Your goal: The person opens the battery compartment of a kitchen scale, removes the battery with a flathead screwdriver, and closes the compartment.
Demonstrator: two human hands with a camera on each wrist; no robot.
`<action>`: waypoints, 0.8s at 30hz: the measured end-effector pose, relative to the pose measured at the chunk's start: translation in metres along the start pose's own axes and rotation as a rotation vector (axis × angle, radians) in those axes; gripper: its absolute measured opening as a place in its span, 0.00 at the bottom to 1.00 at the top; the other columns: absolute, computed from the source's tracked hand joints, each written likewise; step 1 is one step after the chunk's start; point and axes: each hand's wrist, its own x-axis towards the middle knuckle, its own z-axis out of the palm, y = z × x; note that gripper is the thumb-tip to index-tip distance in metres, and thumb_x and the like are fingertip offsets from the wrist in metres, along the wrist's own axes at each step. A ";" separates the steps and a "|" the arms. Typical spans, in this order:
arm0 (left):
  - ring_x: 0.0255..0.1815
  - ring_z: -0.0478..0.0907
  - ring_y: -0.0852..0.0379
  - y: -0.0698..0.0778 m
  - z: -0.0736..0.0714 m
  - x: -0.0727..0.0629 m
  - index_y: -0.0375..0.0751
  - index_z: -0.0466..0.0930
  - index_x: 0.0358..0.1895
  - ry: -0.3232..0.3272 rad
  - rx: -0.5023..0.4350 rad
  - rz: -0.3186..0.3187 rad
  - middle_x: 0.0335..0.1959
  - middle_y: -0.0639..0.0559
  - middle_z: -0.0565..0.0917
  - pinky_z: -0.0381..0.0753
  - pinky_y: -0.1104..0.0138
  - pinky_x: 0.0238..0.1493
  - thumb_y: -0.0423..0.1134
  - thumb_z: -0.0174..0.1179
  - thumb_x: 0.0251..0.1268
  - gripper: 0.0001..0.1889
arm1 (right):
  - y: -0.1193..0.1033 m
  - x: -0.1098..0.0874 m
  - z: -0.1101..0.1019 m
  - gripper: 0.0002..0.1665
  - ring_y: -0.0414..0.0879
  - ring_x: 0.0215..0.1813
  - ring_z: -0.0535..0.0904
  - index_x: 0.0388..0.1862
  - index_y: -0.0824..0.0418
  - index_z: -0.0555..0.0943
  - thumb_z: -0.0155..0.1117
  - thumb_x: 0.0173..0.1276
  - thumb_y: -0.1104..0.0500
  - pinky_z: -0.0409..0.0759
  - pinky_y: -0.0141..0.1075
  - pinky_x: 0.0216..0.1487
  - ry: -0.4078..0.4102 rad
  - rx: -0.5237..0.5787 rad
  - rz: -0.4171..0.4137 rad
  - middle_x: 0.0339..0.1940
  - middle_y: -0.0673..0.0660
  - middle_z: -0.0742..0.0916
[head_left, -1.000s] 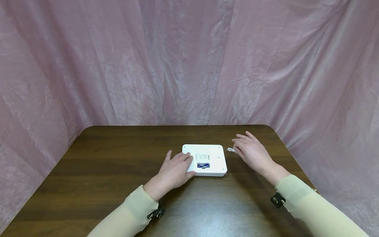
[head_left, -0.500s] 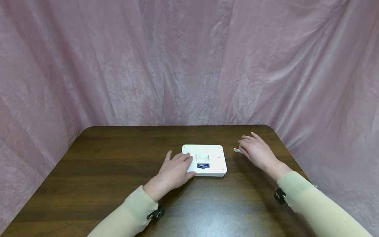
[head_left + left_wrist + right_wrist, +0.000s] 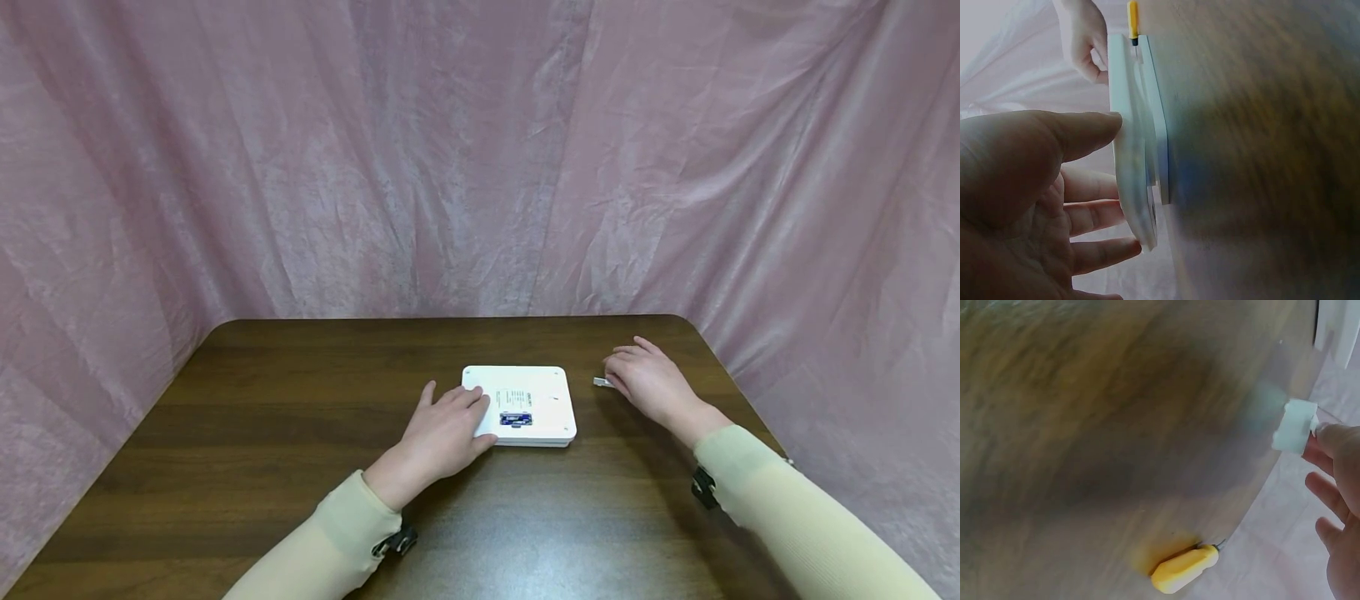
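Note:
A white kitchen scale point(image 3: 551, 408), seen from its underside, lies on the wooden table. Blue batteries point(image 3: 515, 419) show in its uncovered battery compartment. My left hand point(image 3: 444, 429) rests on the scale's left part, fingers straight and spread; the left wrist view shows the thumb point(image 3: 1091, 134) touching its edge. To the right of the scale, my right hand point(image 3: 648, 385) pinches a small white battery cover point(image 3: 1295, 427) between thumb and finger, apart from the scale. A screwdriver with a yellow handle point(image 3: 1185, 569) lies on the table near the right hand; the head view hides it.
The brown wooden table point(image 3: 300, 375) has rounded far corners. A pink curtain point(image 3: 480, 167) hangs behind it and along both sides. Each sleeve cuff carries a small black camera, such as the left one point(image 3: 396, 540).
My right hand has moved a little to the right with the battery cover, away from the scale, and has nearly stopped. The left hand and the scale stay in place.

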 end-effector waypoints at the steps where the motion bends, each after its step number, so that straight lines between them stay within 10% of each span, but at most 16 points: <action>1: 0.81 0.72 0.43 0.000 0.000 0.000 0.43 0.79 0.79 0.000 0.001 0.001 0.80 0.46 0.76 0.57 0.30 0.81 0.62 0.65 0.81 0.35 | 0.000 -0.001 0.000 0.06 0.63 0.63 0.88 0.38 0.58 0.87 0.77 0.73 0.66 0.71 0.66 0.76 -0.003 0.003 -0.005 0.49 0.58 0.94; 24: 0.81 0.71 0.43 -0.001 -0.001 0.001 0.43 0.78 0.79 -0.007 -0.009 -0.001 0.81 0.46 0.76 0.57 0.30 0.81 0.61 0.65 0.81 0.35 | -0.003 -0.020 0.000 0.05 0.62 0.63 0.88 0.45 0.59 0.89 0.77 0.74 0.64 0.69 0.68 0.77 -0.096 0.046 0.024 0.49 0.56 0.93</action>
